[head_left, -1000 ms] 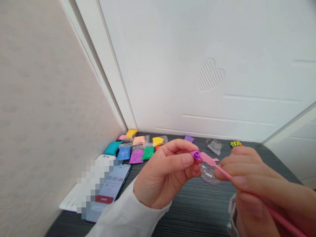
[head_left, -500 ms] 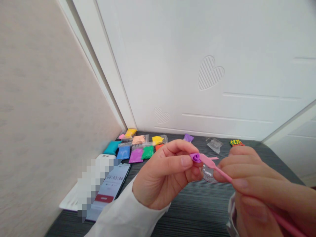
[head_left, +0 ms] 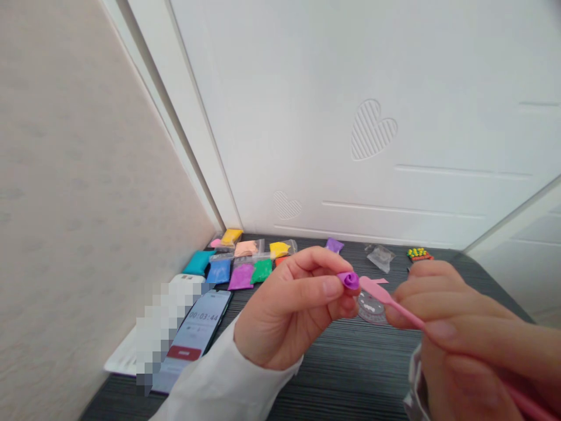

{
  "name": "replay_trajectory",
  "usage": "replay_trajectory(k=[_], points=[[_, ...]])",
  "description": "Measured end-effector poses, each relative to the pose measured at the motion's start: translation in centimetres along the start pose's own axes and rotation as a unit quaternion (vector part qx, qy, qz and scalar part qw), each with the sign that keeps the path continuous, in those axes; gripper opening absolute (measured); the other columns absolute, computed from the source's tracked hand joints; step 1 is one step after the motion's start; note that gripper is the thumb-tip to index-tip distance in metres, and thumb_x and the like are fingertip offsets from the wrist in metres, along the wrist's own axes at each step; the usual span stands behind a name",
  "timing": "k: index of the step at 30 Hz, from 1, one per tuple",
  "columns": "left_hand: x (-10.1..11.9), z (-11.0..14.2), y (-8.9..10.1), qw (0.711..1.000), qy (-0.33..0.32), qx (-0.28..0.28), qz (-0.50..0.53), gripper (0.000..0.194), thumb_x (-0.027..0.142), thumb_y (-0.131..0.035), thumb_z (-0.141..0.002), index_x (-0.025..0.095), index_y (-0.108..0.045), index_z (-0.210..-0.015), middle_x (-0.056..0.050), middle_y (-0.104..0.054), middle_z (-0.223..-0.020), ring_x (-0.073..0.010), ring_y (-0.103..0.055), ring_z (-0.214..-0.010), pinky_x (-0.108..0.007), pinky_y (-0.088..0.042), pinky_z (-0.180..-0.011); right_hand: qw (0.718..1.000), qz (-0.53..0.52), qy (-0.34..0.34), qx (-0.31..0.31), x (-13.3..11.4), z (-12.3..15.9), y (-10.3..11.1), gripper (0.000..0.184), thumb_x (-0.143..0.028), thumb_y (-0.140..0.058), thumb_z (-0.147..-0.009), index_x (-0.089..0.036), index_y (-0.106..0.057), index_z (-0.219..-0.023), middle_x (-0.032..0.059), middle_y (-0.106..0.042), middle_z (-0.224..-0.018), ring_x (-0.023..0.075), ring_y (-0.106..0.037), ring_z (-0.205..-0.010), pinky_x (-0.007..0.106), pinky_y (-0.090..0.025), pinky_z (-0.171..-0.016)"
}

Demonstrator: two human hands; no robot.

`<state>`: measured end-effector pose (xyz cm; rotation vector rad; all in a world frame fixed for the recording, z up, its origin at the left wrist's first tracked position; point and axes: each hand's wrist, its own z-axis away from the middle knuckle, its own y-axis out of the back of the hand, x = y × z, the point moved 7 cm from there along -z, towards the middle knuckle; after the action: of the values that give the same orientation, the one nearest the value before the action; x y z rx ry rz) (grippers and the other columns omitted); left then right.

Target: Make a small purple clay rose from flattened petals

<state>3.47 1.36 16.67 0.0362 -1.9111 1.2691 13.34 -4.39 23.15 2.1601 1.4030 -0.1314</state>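
Note:
My left hand (head_left: 298,307) pinches a small purple clay rose (head_left: 350,280) between thumb and fingers, its spiral end turned to the right. In my right hand (head_left: 473,339) is a slim pink clay modelling tool (head_left: 379,292), gripped along its handle. The tool's flat rounded tip lies just right of the rose, close to its edge; whether they touch I cannot tell. Below the tool, a clear round plastic disc (head_left: 372,310) lies on the dark table, partly covered by my right hand.
Bags of coloured clay, among them blue (head_left: 219,271) and green (head_left: 262,271), lie at the back left. A phone (head_left: 197,327) with a running timer rests beside a white box (head_left: 127,351). Farther right are a crumpled clear bag (head_left: 380,257) and a yellow-dotted piece (head_left: 419,254). A white panel (head_left: 280,117) stands behind.
My right hand has drawn the tool slightly right and down, away from the rose. The rose has turned a little in my left fingers, and more of the clear disc shows.

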Motion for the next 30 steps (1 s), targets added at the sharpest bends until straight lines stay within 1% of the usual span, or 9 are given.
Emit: replay_trajectory(k=[4,8,12,14,18,20,23,27,30], points=[[0.02,0.03,-0.01,1.000,-0.004,0.003,-0.004,0.009,0.013,-0.057,-0.068,0.015,-0.058,-0.077,0.000,-0.056,-0.069,-0.0081,-0.050,-0.065,-0.020,-0.039,-0.060,0.999,0.008,0.035,-0.030,-0.39,-0.06,-0.54,0.015,-0.022,-0.037,-0.082,-0.024,-0.051,-0.084,-0.0001,-0.062,-0.065,0.0156,-0.059,-0.065,0.038,-0.043,-0.075],[0.10,-0.03,-0.08,1.000,-0.015,0.008,0.013,0.009,0.012,-0.055,-0.070,0.014,-0.058,-0.078,0.000,-0.057,-0.069,-0.0072,-0.051,-0.065,-0.018,-0.040,-0.061,1.000,0.012,0.014,0.015,-0.56,0.21,-0.43,0.013,-0.021,-0.040,-0.079,-0.022,-0.051,-0.086,0.0012,-0.062,-0.067,0.0157,-0.058,-0.065,0.037,-0.045,-0.069],[0.06,-0.16,-0.08,1.000,-0.017,0.012,0.019,0.010,0.011,-0.054,-0.071,0.015,-0.058,-0.079,-0.001,-0.058,-0.070,-0.0067,-0.052,-0.065,-0.017,-0.042,-0.061,0.998,0.005,-0.024,0.053,-0.47,0.50,-0.38,0.009,-0.023,-0.045,-0.077,-0.021,-0.053,-0.082,0.0013,-0.060,-0.067,0.0155,-0.058,-0.064,0.038,-0.046,-0.067],[0.12,-0.18,0.04,0.999,-0.021,0.019,0.017,0.010,0.011,-0.055,-0.071,0.015,-0.058,-0.079,-0.001,-0.058,-0.069,-0.0067,-0.052,-0.064,-0.017,-0.042,-0.061,0.998,0.008,-0.022,0.062,-0.49,0.48,-0.27,0.009,-0.023,-0.046,-0.076,-0.020,-0.052,-0.082,0.0010,-0.059,-0.067,0.0157,-0.058,-0.064,0.039,-0.046,-0.067],[0.22,-0.12,0.28,0.999,-0.025,0.038,0.009,0.010,0.011,-0.057,-0.068,0.016,-0.059,-0.077,0.000,-0.058,-0.067,-0.0073,-0.052,-0.062,-0.018,-0.043,-0.060,0.999,0.022,0.015,0.021,-0.70,0.30,-0.47,0.012,-0.022,-0.039,-0.080,-0.023,-0.050,-0.086,0.0007,-0.061,-0.069,0.0164,-0.058,-0.069,0.039,-0.042,-0.077],[0.16,-0.09,0.20,0.999,-0.020,0.037,0.006,0.010,0.010,-0.058,-0.067,0.015,-0.059,-0.075,0.000,-0.058,-0.068,-0.0072,-0.052,-0.062,-0.017,-0.043,-0.059,1.000,0.023,0.013,0.012,-0.57,0.29,-0.44,0.014,-0.022,-0.037,-0.081,-0.024,-0.050,-0.088,0.0012,-0.062,-0.070,0.0170,-0.059,-0.069,0.039,-0.041,-0.078],[0.10,-0.03,-0.01,0.999,-0.017,0.031,-0.001,0.009,0.009,-0.057,-0.068,0.014,-0.059,-0.075,-0.001,-0.059,-0.069,-0.0071,-0.053,-0.064,-0.016,-0.043,-0.060,0.999,0.023,0.002,0.024,-0.39,0.28,-0.17,0.013,-0.022,-0.039,-0.081,-0.024,-0.050,-0.089,0.0017,-0.062,-0.070,0.0168,-0.059,-0.067,0.038,-0.043,-0.073],[0.24,0.01,-0.02,0.999,-0.026,0.041,-0.008,0.008,0.009,-0.057,-0.068,0.015,-0.059,-0.074,0.000,-0.058,-0.067,-0.0067,-0.052,-0.064,-0.015,-0.043,-0.059,1.000,0.009,0.023,0.003,-0.80,0.10,-0.56,0.014,-0.019,-0.039,-0.081,-0.022,-0.050,-0.088,0.0009,-0.061,-0.067,0.0149,-0.058,-0.064,0.034,-0.046,-0.066],[0.32,-0.07,-0.10,0.998,-0.032,0.045,-0.009,0.009,0.008,-0.057,-0.068,0.015,-0.059,-0.074,0.000,-0.058,-0.066,-0.0068,-0.053,-0.064,-0.015,-0.043,-0.058,1.000,-0.006,0.006,0.030,-0.78,0.02,-0.51,0.012,-0.020,-0.041,-0.079,-0.021,-0.052,-0.085,0.0001,-0.059,-0.065,0.0142,-0.057,-0.062,0.034,-0.046,-0.062]])
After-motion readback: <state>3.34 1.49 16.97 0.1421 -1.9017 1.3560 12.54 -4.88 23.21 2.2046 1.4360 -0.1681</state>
